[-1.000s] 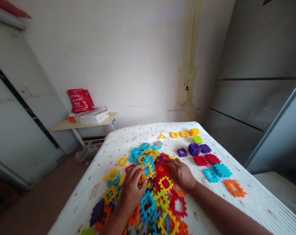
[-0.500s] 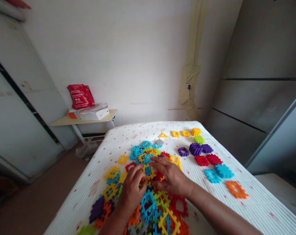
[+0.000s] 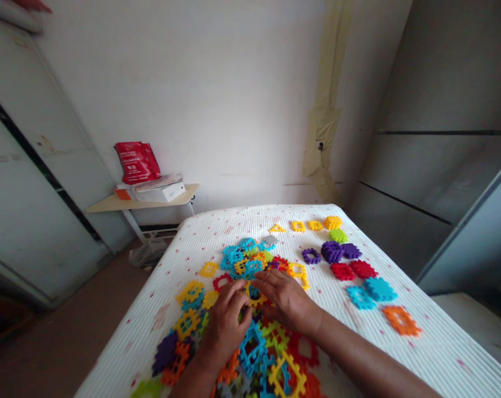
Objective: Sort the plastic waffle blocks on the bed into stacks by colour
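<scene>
My left hand (image 3: 228, 319) rests over a pile of colourful notched plastic building tiles, its fingers bent and its thumb apart from them. My right hand (image 3: 286, 299) reaches across the same pile from the right, fingers stretched out and pointing left. Between the two hands lies a yellow tile (image 3: 256, 295), partly covered by the fingertips; both hands are at its edges, and no firm grip shows. Closer to me are a blue openwork tile (image 3: 252, 345), a green tile (image 3: 276, 336) and a yellow frame tile (image 3: 287, 376). The undersides of my fingers are hidden.
Tiles sorted by colour lie at the right: yellow (image 3: 332, 222), green (image 3: 338, 236), purple (image 3: 332, 251), red (image 3: 363, 269), blue (image 3: 380, 289) and orange (image 3: 401, 320). All rest on a white dotted cover (image 3: 151, 309). A side table (image 3: 109, 205) with a red bag (image 3: 136, 162) stands back left.
My right hand has shifted slightly down, and its fingers have come closer together over the pile. My left hand has moved slightly right. The yellow tile between them is more covered now.
</scene>
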### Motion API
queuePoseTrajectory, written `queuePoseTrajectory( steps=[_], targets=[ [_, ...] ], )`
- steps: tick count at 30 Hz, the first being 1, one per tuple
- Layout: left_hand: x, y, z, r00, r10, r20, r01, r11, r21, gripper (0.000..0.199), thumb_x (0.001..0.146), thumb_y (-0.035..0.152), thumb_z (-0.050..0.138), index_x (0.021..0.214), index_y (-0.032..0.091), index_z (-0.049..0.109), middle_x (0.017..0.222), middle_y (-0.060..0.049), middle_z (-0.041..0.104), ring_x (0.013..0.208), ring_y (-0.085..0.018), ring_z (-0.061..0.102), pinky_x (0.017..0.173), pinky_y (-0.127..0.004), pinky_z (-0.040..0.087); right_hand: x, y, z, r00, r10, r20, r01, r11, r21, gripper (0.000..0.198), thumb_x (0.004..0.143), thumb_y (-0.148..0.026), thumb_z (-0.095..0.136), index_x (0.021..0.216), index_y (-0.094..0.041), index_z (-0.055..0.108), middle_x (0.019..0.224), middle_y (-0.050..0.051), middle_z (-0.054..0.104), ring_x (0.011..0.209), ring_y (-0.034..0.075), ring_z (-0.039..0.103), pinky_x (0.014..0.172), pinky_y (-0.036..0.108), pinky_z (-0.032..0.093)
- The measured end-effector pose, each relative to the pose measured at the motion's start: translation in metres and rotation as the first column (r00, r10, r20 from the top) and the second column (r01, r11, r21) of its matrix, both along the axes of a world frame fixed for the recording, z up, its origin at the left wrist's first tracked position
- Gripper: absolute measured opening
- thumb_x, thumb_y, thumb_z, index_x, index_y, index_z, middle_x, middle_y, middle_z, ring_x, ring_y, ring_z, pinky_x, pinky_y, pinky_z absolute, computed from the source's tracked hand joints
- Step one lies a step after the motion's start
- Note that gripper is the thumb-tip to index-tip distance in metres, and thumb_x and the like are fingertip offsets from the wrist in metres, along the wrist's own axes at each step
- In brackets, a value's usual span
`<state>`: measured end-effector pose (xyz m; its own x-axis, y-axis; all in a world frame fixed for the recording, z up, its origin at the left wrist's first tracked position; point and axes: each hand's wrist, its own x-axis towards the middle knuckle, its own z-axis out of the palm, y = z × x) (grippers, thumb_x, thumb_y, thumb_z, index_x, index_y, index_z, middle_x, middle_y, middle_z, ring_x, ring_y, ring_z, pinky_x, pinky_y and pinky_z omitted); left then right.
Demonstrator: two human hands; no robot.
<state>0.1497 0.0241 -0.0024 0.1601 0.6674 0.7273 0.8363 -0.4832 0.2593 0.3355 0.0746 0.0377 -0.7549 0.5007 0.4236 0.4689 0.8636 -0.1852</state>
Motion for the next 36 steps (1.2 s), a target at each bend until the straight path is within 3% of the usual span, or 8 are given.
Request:
queuePoseTrajectory(
  steps=[8,13,18,22,25,31,36],
  targets=[
    [-0.001,-0.002,0.011,0.997,-0.022,0.075,0.024,0.999,-0.021,0.018,0.074,0.013,0.054,0.090,0.022,0.055,0.101,-0.008,0.064,0.099,-0.021,0.060,0.085,-0.034,0.051,0.004,-0.001,0.002,0.990,0.044,-0.135,-0.051,0.998,-0.047,0.047,0.079,-0.021,0.060,0.124,-0.019,0.051,0.123,0.011,0.057,0.108,0.023,0.053,0.091,0.037,0.043],
    [-0.003,-0.007,0.017,0.986,-0.043,0.160,0.063,0.991,-0.122,0.009,0.082,0.022,0.049,0.088,0.022,0.056,0.084,-0.004,0.066,0.080,-0.017,0.064,0.072,-0.027,0.052,0.004,-0.002,0.002,0.981,0.069,-0.184,-0.079,0.996,-0.047,0.046,0.078,-0.020,0.058,0.124,-0.018,0.051,0.124,0.012,0.056,0.110,0.022,0.052,0.092,0.036,0.043],
    [-0.004,-0.006,0.018,0.978,-0.015,0.208,0.040,0.993,-0.114,0.010,0.082,0.020,0.048,0.081,0.022,0.057,0.076,-0.001,0.067,0.072,-0.014,0.064,0.067,-0.023,0.051,0.001,-0.004,0.000,0.995,0.042,-0.095,-0.045,0.999,-0.030,0.048,0.081,-0.022,0.055,0.129,-0.018,0.046,0.123,0.013,0.057,0.110,0.024,0.051,0.092,0.039,0.042],
    [-0.005,-0.004,0.015,0.976,-0.033,0.213,0.052,0.995,-0.086,0.008,0.079,0.018,0.053,0.080,0.022,0.059,0.074,0.000,0.067,0.071,-0.014,0.065,0.067,-0.022,0.051,-0.003,-0.006,-0.006,0.999,-0.029,0.015,0.028,0.998,0.059,0.047,0.084,-0.024,0.053,0.130,-0.015,0.045,0.123,0.014,0.057,0.107,0.026,0.051,0.091,0.042,0.041],
    [-0.005,-0.004,0.013,0.968,-0.013,0.252,0.051,0.988,-0.143,0.007,0.078,0.019,0.054,0.079,0.021,0.060,0.075,-0.001,0.068,0.072,-0.014,0.065,0.068,-0.023,0.051,-0.008,-0.008,-0.012,0.998,-0.054,0.038,0.049,0.992,0.120,0.043,0.087,-0.024,0.050,0.128,-0.014,0.047,0.120,0.014,0.059,0.103,0.026,0.052,0.089,0.042,0.041],
    [-0.007,-0.004,0.010,0.902,0.049,0.428,0.091,0.949,-0.301,0.004,0.075,0.022,0.055,0.074,0.020,0.057,0.067,0.001,0.063,0.066,-0.014,0.062,0.063,-0.022,0.049,-0.016,-0.012,-0.013,0.997,-0.073,0.005,0.071,0.980,0.186,0.040,0.089,-0.025,0.047,0.127,-0.012,0.049,0.115,0.015,0.061,0.097,0.026,0.055,0.084,0.040,0.042],
    [-0.010,-0.001,0.009,0.826,0.055,0.561,0.163,0.929,-0.331,0.009,0.073,0.025,0.058,0.068,0.019,0.054,0.062,0.002,0.058,0.061,-0.013,0.059,0.059,-0.021,0.048,-0.022,-0.015,-0.016,0.996,-0.089,-0.021,0.091,0.981,0.173,0.046,0.085,-0.033,0.056,0.126,-0.014,0.049,0.114,0.014,0.061,0.095,0.026,0.055,0.083,0.040,0.042]
  ],
)
